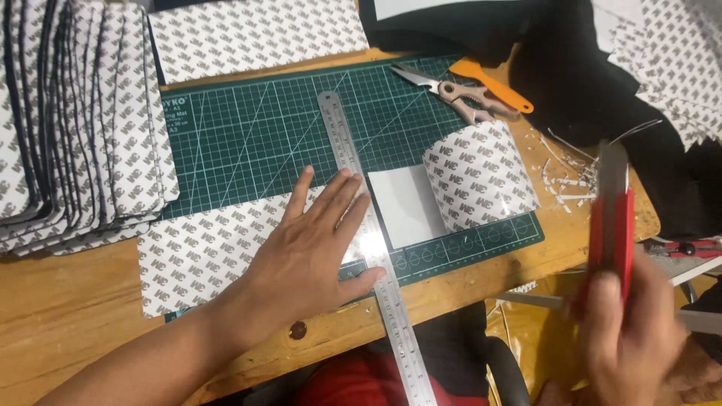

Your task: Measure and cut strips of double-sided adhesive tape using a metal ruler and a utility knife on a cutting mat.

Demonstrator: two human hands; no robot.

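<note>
My left hand (312, 240) lies flat, fingers spread, on a patterned white sheet (199, 252) that rests on the green cutting mat (256, 135). Its thumb touches a long steel ruler (353, 180) laid lengthwise across the mat. Right of the ruler, a cut piece (481, 177) of the same sheet curls up, showing a plain white patch (410, 207). My right hand (639, 331), blurred, is off the table's right edge and grips a red utility knife (613, 225) pointing upward.
A thick stack of patterned sheets (75, 120) lies at left, and another sheet (256, 34) behind the mat. Beige-handled snips (459, 94) and an orange-handled tool (492, 86) sit at the mat's far right. Paper slivers (571, 177) litter the wooden table (68, 301). Black cloth (587, 83) covers the back right.
</note>
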